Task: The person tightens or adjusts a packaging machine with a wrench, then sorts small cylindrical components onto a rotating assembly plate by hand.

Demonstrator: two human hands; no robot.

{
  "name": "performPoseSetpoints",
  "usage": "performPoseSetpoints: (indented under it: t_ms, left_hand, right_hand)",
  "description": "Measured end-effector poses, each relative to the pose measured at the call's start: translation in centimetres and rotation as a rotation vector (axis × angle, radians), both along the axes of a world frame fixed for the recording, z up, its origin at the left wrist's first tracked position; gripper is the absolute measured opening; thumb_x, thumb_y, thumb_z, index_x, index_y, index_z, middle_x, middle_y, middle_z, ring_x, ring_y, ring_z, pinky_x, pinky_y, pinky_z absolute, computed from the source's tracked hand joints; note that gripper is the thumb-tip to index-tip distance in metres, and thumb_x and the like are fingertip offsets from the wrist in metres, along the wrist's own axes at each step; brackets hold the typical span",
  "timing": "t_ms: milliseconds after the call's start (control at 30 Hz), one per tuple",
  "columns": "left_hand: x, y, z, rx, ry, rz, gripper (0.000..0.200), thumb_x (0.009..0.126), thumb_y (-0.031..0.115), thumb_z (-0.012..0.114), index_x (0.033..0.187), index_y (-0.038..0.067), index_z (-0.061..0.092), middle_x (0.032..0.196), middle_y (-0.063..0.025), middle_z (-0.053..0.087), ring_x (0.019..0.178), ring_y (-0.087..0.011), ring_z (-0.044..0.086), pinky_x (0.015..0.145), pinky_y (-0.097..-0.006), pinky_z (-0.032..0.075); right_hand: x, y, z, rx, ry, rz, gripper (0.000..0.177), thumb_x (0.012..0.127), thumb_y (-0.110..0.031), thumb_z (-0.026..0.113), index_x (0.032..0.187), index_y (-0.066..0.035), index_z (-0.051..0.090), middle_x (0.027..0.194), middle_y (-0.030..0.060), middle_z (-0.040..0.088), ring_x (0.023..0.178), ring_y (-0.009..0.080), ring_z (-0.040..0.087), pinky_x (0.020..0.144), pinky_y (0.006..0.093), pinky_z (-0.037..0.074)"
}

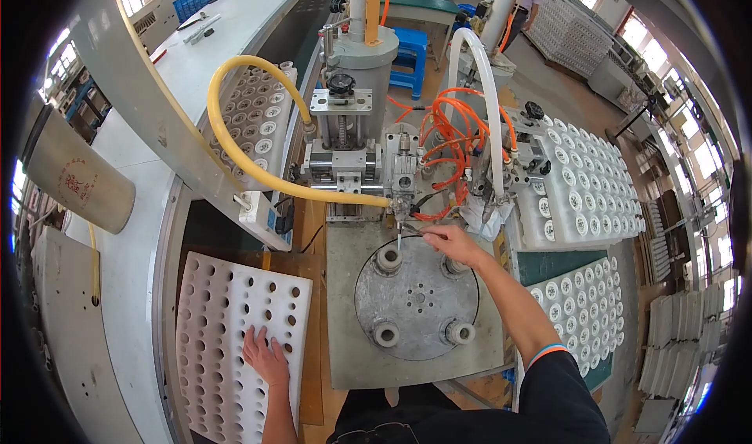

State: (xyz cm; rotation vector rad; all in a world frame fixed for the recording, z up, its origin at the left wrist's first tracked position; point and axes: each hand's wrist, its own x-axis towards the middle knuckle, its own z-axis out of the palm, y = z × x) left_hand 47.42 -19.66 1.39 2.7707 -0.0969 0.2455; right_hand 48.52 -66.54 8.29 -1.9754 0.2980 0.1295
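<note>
My left hand (265, 358) rests with its fingers apart on a white tray with rows of round holes (227, 342), at the lower left. My right hand (456, 246) is closed in a pinch beside the dispensing nozzle (400, 223). A thin dark thing seems to stick out from its fingertips, too small to name. Below, a round metal turntable (419, 264) carries several ring-shaped holders (385, 334). One holder (388, 259) sits directly under the nozzle's tip.
Trays of round white parts (583, 181) are stacked at the right, with another tray (580, 307) below. A yellow hose (258, 166) and orange tubes (458, 130) run to the machine. A tumbler (82, 170) stands on the left bench. A person (526, 9) is in the background.
</note>
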Motion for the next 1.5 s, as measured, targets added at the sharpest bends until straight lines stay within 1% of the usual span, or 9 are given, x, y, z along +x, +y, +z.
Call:
performPoseSetpoints:
  t_ms: [500,767,867,967,1300,1367,1400,1467,1500]
  left_hand:
    - [0.0,-0.3,-0.2,0.047,-0.002,-0.002,0.032,0.083,0.015,0.052,0.114,0.006,0.053,0.132,-0.0131,0.040,0.120,-0.0318,0.036,0.104,-0.0455,0.021]
    - [0.0,-0.3,-0.6,0.073,-0.009,-0.013,0.033,0.084,0.016,0.051,0.115,0.006,0.052,0.132,-0.0134,0.040,0.122,-0.0315,0.036,0.104,-0.0458,0.021]
    - [0.0,-0.4,-0.5,0.077,-0.004,-0.016,0.034,0.083,0.015,0.051,0.116,0.006,0.052,0.132,-0.0136,0.040,0.122,-0.0315,0.035,0.104,-0.0460,0.020]
    - [0.0,-0.3,-0.7,0.083,-0.012,-0.021,0.034,0.084,0.016,0.050,0.116,0.006,0.052,0.132,-0.0136,0.040,0.122,-0.0317,0.035,0.104,-0.0462,0.020]
    - [-0.1,-0.2,-1.1,0.102,-0.012,-0.026,0.034,0.085,0.018,0.047,0.116,0.005,0.051,0.133,-0.0134,0.039,0.124,-0.0320,0.033,0.103,-0.0463,0.019]
    - [-0.2,-0.4,-1.0,0.111,-0.005,-0.027,0.034,0.085,0.018,0.047,0.116,0.005,0.051,0.133,-0.0135,0.039,0.123,-0.0322,0.033,0.103,-0.0464,0.020]
    - [-0.1,-0.4,-0.9,0.115,0.002,-0.022,0.034,0.085,0.018,0.047,0.116,0.005,0.051,0.133,-0.0136,0.039,0.123,-0.0324,0.033,0.103,-0.0464,0.020]
    - [-0.1,-0.3,-1.0,0.119,-0.002,-0.024,0.034,0.085,0.018,0.046,0.116,0.004,0.051,0.133,-0.0137,0.039,0.123,-0.0326,0.034,0.103,-0.0465,0.020]
    - [-0.1,-0.3,-1.1,0.120,-0.003,-0.022,0.034,0.085,0.018,0.046,0.116,0.004,0.051,0.133,-0.0138,0.039,0.122,-0.0328,0.034,0.103,-0.0465,0.020]
  right_hand:
    - [1.8,-0.5,-2.1,0.053,-0.026,0.003,0.032,0.087,-0.025,0.059,0.112,-0.004,0.061,0.086,0.0051,0.063,0.077,0.0104,0.056,0.071,0.0262,0.045]
    - [0.5,0.8,-0.8,0.190,0.076,-0.060,0.034,0.085,-0.023,0.061,0.113,-0.002,0.060,0.074,0.0028,0.062,0.063,0.0094,0.054,0.058,0.0251,0.044]
    - [0.1,1.5,-1.5,0.137,-0.019,-0.110,0.034,0.084,-0.023,0.062,0.110,-0.001,0.062,0.072,0.0049,0.062,0.062,0.0096,0.054,0.055,0.0263,0.043]
    - [0.0,1.8,-2.0,0.004,-0.125,-0.149,0.035,0.082,-0.025,0.063,0.107,0.000,0.062,0.068,0.0079,0.062,0.061,0.0111,0.054,0.056,0.0281,0.044]
    - [-1.5,4.4,-0.5,0.091,-0.097,-0.288,0.030,0.084,-0.021,0.060,0.103,0.002,0.063,0.065,0.0090,0.062,0.060,0.0134,0.060,0.054,0.0285,0.046]
    - [-1.7,5.1,0.8,0.428,0.068,-0.320,0.029,0.086,-0.017,0.057,0.108,0.002,0.058,0.067,0.0082,0.060,0.056,0.0124,0.057,0.047,0.0255,0.044]
    - [-1.7,5.6,0.4,0.431,0.067,-0.324,0.029,0.086,-0.017,0.057,0.108,0.002,0.058,0.067,0.0082,0.060,0.056,0.0124,0.057,0.047,0.0255,0.044]
    - [-1.7,6.9,-0.8,0.856,-0.004,-0.424,0.029,0.087,-0.013,0.054,0.112,0.000,0.050,0.072,0.0067,0.056,0.053,0.0117,0.054,0.040,0.0232,0.040]
    - [-1.6,7.7,-1.1,0.856,-0.006,-0.425,0.029,0.087,-0.013,0.054,0.112,0.000,0.050,0.072,0.0067,0.056,0.053,0.0117,0.054,0.040,0.0232,0.040]
